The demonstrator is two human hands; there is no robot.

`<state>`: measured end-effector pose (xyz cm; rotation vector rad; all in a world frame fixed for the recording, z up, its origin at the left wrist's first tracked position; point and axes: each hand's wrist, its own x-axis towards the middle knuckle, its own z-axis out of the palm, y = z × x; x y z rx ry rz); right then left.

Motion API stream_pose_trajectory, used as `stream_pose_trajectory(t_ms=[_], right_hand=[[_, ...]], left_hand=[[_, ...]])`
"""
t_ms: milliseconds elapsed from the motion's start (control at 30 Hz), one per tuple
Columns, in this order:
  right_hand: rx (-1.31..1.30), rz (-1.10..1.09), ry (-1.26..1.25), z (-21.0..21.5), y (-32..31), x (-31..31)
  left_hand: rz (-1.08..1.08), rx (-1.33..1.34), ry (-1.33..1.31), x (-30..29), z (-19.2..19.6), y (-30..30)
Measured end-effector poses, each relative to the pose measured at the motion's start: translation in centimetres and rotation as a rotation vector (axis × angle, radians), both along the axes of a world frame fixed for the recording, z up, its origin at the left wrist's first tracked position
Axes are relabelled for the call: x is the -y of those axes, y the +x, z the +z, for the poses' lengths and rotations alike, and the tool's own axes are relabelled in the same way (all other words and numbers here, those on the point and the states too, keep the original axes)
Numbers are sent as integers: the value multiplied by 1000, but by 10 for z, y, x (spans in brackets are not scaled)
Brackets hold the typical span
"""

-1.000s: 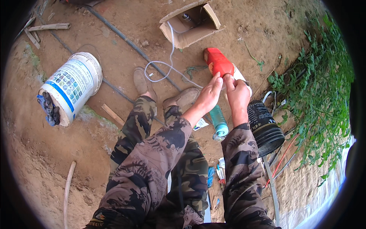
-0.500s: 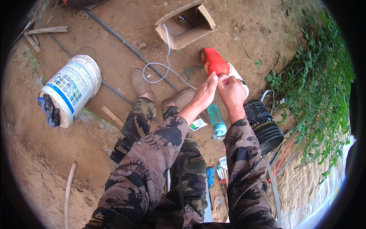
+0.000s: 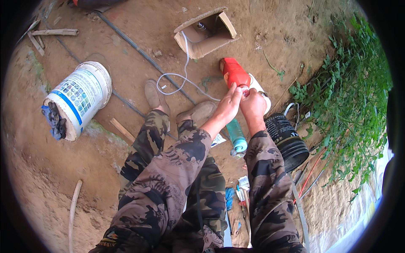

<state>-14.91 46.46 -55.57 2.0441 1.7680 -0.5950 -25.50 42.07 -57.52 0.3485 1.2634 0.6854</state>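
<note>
The opaque red bottle [image 3: 236, 73] is held aslant, right of centre: base toward far left, neck, partly hidden, toward near right.

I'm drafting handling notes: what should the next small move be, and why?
Probably brace the red bottle firmly with the left hand: the right hand is at its neck, which points toward the person, so pulling there might tip it.

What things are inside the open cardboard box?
Inside the box, a white tube and a small shiny object show. Whatever the right flap covers cannot be seen.
</note>
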Motion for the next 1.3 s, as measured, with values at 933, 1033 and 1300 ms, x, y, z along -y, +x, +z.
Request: stream_pose_trajectory(t_ms=[933, 1033, 1300], right_hand=[[-24, -6, -41, -9, 16, -13], [-27, -46, -50, -10, 17, -14], [-17, -47, -59, -7, 12, -10]], left_hand=[[118, -269, 34, -4, -124, 7], [135, -256, 63, -3, -132, 8], [551, 401, -322, 18, -127, -45]])
